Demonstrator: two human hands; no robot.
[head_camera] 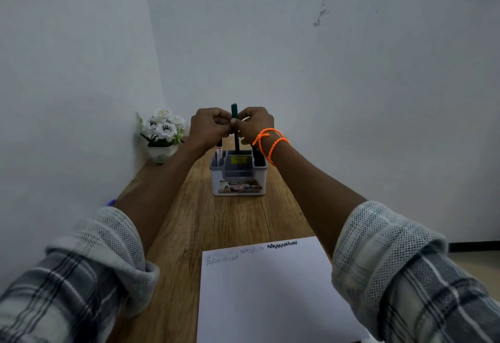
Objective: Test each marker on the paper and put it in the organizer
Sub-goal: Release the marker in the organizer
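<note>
- Nearest: two rolled-up grey plaid sleeves, left sleeve, right sleeve, both forearms reaching far over the bench.
- White sheet of paper flat on the wooden bench, near edge, right of centre. Along its far edge three zigzag test scribbles: faint one left, faint one middle, dark bold one right.
- Small purple object at left bench edge by the left forearm, mostly hidden, cannot tell what it is.
- Further out, centre: white and grey plastic desk organizer standing on the bench, printed label on near face, yellow sticker on the inner compartment.
- Red-and-white labelled marker upright in the organizer's left compartment. Dark markers in the right compartment, partly behind the right wrist.
- Dark green marker upright just above the organizer's far middle compartment, lower end at the opening; cannot tell whether it touches the bottom.
- Left hand grip: fingers curled, pinching the green marker's barrel from the left.
- Right hand grip: fingers curled around the same marker from the right; both hands touch at the barrel. Orange beaded bracelets on the right wrist.
- Far left corner: white artificial flowers in a small white pot against the wall.
- Pale grey wall behind, scuff marks upper right.
</note>
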